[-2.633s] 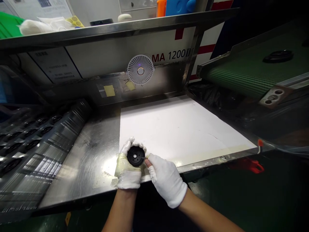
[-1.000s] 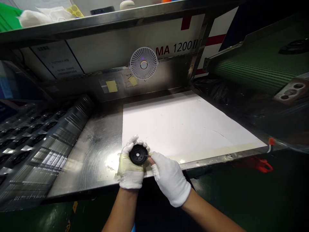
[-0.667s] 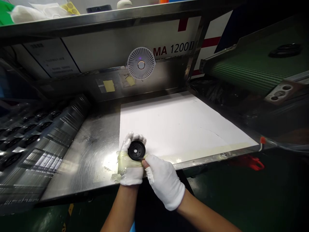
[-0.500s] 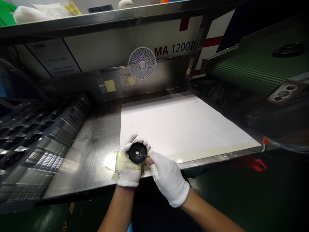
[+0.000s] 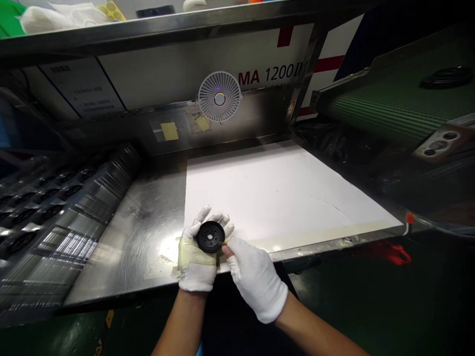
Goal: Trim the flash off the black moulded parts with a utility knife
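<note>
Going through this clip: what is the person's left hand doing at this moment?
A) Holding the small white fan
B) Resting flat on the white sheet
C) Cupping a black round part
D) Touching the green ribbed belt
C. The left hand, gloved and wrapped in tape, cups the black round part from below, while the right hand meets the part's edge.
</note>
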A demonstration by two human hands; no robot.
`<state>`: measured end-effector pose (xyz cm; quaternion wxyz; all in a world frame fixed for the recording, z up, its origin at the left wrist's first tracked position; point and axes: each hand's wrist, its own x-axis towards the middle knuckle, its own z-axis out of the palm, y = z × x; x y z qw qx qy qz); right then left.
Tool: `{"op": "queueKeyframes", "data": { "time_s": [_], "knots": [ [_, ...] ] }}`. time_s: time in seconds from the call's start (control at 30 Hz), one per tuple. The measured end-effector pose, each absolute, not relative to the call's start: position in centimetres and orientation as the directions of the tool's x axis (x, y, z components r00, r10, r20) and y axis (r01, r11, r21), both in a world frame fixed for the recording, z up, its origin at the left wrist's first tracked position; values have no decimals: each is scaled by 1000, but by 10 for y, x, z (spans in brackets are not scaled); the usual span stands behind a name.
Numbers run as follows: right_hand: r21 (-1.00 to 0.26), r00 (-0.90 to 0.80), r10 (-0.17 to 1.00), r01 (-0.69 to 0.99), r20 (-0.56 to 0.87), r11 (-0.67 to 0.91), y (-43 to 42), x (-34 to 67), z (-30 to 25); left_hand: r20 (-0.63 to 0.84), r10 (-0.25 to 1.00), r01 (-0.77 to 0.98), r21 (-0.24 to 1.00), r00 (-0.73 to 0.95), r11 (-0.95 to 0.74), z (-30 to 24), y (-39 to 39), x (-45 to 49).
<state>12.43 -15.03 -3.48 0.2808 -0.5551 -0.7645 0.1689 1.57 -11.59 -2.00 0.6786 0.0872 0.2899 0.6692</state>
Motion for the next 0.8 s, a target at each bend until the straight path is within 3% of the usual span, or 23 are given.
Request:
{"op": "queueKeyframes", "data": {
  "time_s": [0.07, 0.27, 0.43, 0.63, 0.73, 0.8],
  "knots": [
    [-586, -213, 948, 747, 238, 315, -150, 126, -36, -284, 958, -860, 498, -42, 110, -20, -117, 13],
    [-541, -209, 951, 786, 226, 301, -152, 122, -42, -283, 941, -875, 483, -187, -28, -23, -112, 18],
    [-629, -241, 951, 714, 191, 307, -156, 117, -37, -261, 930, -857, 507, -259, -96, -23, -110, 19],
    [-915, -209, 969, 351, 132, 201, -150, 125, -30, -223, 930, -827, 547, -294, -130, -23, -108, 18],
    [-988, -162, 983, 120, 81, 101, -147, 133, -32, -190, 932, -791, 596, -309, -141, -27, -107, 12],
    [-998, -125, 992, -67, 23, 15, -147, 140, -32, -164, 923, -704, 696, -348, -142, -30, -108, 4]
  ]
}}
